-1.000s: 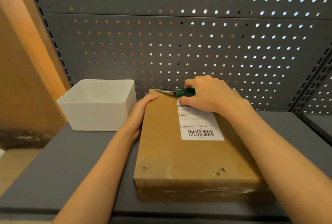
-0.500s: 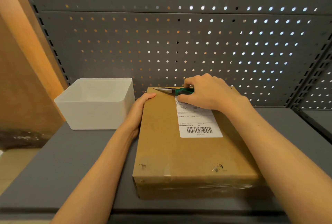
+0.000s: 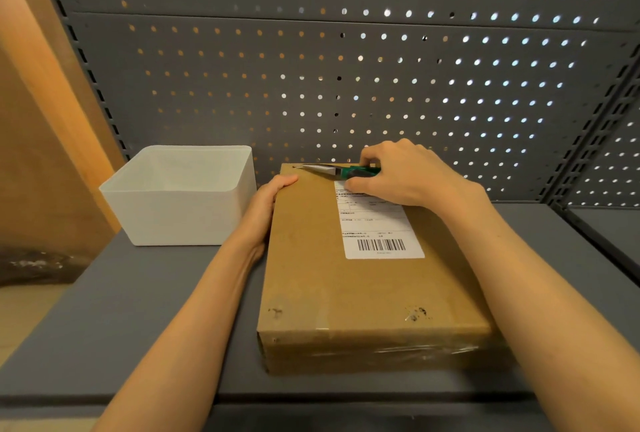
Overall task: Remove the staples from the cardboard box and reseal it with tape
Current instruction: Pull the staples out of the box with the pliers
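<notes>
A flat brown cardboard box [image 3: 318,279] lies on the grey shelf, with a white barcode label [image 3: 377,234] on its top. My right hand [image 3: 405,175] grips green-handled pliers [image 3: 341,171] at the box's far edge, the metal tip pointing left toward the far left corner. My left hand [image 3: 268,205] rests against the box's left side near that corner, fingers curled over the top edge. Two torn marks show near the front edge, the left mark [image 3: 275,311] and the right mark [image 3: 414,314]. Clear tape runs along the front face.
An open white plastic bin [image 3: 180,224] stands left of the box, close to my left hand. A grey pegboard wall [image 3: 346,85] rises right behind the box. A wooden panel [image 3: 38,141] stands at the far left. The shelf's front edge [image 3: 242,400] runs below the box.
The pliers' tip has crept slightly left along the box's far edge. Both hands stay where they were on the box.
</notes>
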The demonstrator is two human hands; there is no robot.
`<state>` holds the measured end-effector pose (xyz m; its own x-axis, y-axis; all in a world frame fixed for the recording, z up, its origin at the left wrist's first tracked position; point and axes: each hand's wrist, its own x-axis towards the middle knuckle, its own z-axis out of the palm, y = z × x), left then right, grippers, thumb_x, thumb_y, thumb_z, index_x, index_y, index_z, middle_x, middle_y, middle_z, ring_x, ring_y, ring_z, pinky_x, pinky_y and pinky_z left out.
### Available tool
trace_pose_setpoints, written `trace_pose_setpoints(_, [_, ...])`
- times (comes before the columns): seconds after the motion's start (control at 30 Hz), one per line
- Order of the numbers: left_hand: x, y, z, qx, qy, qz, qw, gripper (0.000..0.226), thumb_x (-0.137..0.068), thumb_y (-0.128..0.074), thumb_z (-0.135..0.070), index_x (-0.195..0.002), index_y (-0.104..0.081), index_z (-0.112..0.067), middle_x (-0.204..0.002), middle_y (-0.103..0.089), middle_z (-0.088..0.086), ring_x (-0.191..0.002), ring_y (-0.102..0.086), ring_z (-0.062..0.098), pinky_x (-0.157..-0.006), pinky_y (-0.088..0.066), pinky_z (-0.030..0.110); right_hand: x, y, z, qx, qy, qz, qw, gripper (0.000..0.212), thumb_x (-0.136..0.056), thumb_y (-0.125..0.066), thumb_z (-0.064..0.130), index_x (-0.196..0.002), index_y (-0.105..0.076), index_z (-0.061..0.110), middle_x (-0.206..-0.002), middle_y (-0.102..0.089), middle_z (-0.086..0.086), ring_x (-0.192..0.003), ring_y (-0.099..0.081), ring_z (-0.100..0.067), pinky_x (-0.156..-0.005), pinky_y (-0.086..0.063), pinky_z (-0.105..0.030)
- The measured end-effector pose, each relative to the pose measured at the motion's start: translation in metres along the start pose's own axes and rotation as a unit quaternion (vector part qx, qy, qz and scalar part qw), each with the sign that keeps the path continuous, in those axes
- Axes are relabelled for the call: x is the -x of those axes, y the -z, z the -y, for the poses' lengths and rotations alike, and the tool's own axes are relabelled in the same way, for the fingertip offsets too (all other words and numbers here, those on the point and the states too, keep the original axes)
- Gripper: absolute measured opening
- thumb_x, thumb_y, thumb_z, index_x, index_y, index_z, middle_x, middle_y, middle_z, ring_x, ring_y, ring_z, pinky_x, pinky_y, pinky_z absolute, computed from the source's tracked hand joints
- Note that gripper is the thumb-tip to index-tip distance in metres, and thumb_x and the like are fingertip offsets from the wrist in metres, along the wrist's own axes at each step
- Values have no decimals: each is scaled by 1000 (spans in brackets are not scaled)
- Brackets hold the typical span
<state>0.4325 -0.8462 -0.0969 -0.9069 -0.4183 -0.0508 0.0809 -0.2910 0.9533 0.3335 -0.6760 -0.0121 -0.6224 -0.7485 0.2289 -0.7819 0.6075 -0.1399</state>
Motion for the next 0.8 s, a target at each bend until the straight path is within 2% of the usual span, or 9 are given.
trace_pose_setpoints(0.1, [0, 0, -1, 5, -5, 3, 1000, 34, -90, -50, -29, -63, -70, -25, -59, -68, -9, -55, -65, 4, -47, -48, 15, 8, 7, -19, -30, -29, 7, 999, 32, -76, -56, 59, -85, -59, 28, -80, -57, 5, -82, -54, -24, -65, -35, -31])
trace_pose_setpoints(0.2, [2, -4, -2, 29, -4, -1, 1000, 24, -91, -49, -26, -73, -63, -19, -57, -67, -7, -52, -64, 5, -44, -47, 15, 13, 8, -27, -61, -37, -12, 997, 31, -75, -55, 60, -76, -56, 29, -73, -55, 5, -76, -53, -25, -62, -34, -30])
trace_pose_setpoints(0.3, [3, -5, -2, 27, -4, -4, 1000, 23, -92, -48, -25, -74, -60, -17, -54, -65, -7, -50, -63, 4, -43, -46, 14, 8, 5, -13, -116, -12, -9, 993, 30, -74, -55, 59, -72, -55, 28, -67, -53, 5, -69, -51, -21, -56, -33, -28])
trace_pose_setpoints(0.43, [4, -4, -3, 27, 3, -1, 1000, 21, -91, -49, -27, -78, -62, -17, -58, -67, -6, -52, -64, 6, -45, -48, 16, 9, 7, -14, -114, -17, -15, 993, 31, -75, -55, 59, -75, -55, 28, -71, -53, 6, -73, -52, -23, -61, -37, -30])
trace_pose_setpoints(0.57, [3, -4, -2, 27, 5, -1, 1000, 39, -90, -49, -26, -60, -73, -23, -59, -68, -6, -53, -65, 7, -45, -48, 15, 12, 10, -13, -136, -17, -26, 990, 29, -77, -56, 57, -74, -54, 28, -68, -51, 6, -69, -48, -20, -57, -34, -30])
trace_pose_setpoints(0.67, [5, -6, -4, 34, 10, -16, 999, 32, -89, -51, -25, -64, -70, -20, -59, -69, -3, -52, -66, 9, -44, -48, 16, 13, 12, -8, -145, -6, -32, 989, 27, -79, -57, 54, -78, -56, 27, -69, -53, 6, -68, -48, -14, -54, -34, -29])
trace_pose_setpoints(0.8, [0, -8, -10, 15, 24, -63, 998, 24, -89, -53, -21, -70, -66, -15, -58, -68, -1, -49, -65, 8, -42, -46, 14, 13, 7, -2, -137, -5, -46, 990, 27, -79, -57, 52, -76, -55, 26, -64, -53, 7, -64, -48, -16, -53, -33, -28])
